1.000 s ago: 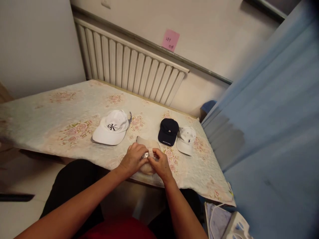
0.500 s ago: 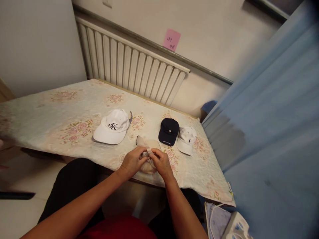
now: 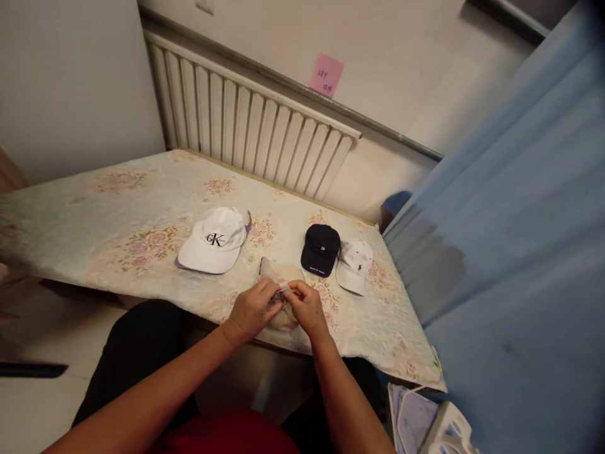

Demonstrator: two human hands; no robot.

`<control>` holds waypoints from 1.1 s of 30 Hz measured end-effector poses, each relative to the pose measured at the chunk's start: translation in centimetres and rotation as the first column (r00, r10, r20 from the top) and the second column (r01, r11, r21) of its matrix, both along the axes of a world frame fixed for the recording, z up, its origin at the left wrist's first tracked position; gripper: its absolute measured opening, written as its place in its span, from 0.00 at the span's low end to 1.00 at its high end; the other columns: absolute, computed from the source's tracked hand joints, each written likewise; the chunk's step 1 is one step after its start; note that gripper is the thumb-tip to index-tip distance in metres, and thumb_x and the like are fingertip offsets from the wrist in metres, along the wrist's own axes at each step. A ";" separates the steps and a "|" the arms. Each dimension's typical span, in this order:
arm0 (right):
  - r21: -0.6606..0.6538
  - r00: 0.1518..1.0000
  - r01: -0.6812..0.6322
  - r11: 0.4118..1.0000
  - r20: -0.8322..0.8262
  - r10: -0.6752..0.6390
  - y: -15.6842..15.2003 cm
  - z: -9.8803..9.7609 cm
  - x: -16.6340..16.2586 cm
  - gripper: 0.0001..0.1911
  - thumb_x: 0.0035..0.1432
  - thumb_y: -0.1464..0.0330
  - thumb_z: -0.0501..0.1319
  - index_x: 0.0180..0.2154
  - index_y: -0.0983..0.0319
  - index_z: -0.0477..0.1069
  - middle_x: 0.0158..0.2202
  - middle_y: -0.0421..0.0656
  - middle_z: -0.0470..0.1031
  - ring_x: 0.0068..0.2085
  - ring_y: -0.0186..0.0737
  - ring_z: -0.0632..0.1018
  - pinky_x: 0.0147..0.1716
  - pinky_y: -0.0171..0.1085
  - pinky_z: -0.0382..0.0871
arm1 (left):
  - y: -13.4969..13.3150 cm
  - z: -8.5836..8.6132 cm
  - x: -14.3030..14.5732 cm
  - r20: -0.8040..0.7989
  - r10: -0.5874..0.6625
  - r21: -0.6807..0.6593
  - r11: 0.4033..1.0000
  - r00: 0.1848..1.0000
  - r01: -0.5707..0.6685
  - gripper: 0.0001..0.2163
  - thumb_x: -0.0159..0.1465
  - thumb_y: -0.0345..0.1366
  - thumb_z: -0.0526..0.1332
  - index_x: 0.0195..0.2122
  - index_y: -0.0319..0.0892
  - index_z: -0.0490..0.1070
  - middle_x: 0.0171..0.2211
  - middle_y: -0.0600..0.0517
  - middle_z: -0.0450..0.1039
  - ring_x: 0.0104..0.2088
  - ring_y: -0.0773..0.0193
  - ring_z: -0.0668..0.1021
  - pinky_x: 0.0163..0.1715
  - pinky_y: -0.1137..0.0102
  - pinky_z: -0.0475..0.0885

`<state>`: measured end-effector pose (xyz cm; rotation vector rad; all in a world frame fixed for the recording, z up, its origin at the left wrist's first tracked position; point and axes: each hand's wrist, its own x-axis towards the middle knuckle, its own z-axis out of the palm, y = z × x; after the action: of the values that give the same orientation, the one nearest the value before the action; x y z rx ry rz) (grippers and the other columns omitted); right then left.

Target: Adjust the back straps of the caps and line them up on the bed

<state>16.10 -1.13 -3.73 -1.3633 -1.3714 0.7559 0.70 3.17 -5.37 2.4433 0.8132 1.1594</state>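
A beige cap rests near the table's front edge, its inside partly showing and its brim pointing away from me. Over it, my left hand pinches the cap's back strap by a small buckle. My right hand grips the same strap from the other side, fingertips close to the left ones. Both hands partly hide the strap and buckle. Left of them sits a white cap with black letters. To the right, a navy cap stands beside a smaller white cap with a dark emblem.
The caps lie on a floral tablecloth. Behind the table are a white radiator and a wall with a pink note. A blue curtain hangs at the right. A clothes iron-like white object sits at the lower right.
The strap that stood up between my fingers now lies lower, and my fingertips have drawn slightly closer over the buckle. The other caps stay put.
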 end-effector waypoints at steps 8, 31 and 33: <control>-0.022 1.000 0.014 1.000 -0.022 -0.015 0.0 0.0 -0.2 0.05 0.53 0.67 0.60 0.31 0.61 0.72 0.25 0.37 0.73 0.28 0.34 0.74 0.30 0.32 0.65 | 0.0 -0.4 0.2 0.045 0.012 0.031 0.999 0.999 -0.013 0.09 0.61 0.30 0.56 0.41 0.43 0.70 0.36 0.49 0.72 0.41 0.61 0.74 0.42 0.67 0.70; -0.086 0.858 -0.284 0.955 -0.466 0.214 0.7 -0.1 -0.8 0.09 0.51 0.67 0.62 0.36 0.61 0.71 0.28 0.40 0.77 0.23 0.34 0.76 0.28 0.35 0.70 | 5.5 -0.3 -5.6 0.310 0.092 -0.453 0.889 0.946 0.062 0.14 0.60 0.37 0.58 0.45 0.40 0.71 0.40 0.49 0.75 0.38 0.62 0.75 0.40 0.68 0.68; -0.096 0.845 -0.315 0.944 -0.481 0.233 0.8 -0.3 -1.2 0.11 0.51 0.67 0.63 0.38 0.61 0.71 0.31 0.40 0.77 0.24 0.34 0.76 0.28 0.35 0.70 | 5.5 -0.6 -5.7 0.313 0.079 -0.507 0.857 0.946 0.096 0.14 0.59 0.37 0.58 0.45 0.41 0.71 0.41 0.49 0.75 0.39 0.61 0.75 0.42 0.67 0.68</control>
<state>14.95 -0.32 -4.03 -1.0240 -1.1405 1.3300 -5.03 8.67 -6.00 1.7585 0.8709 1.1189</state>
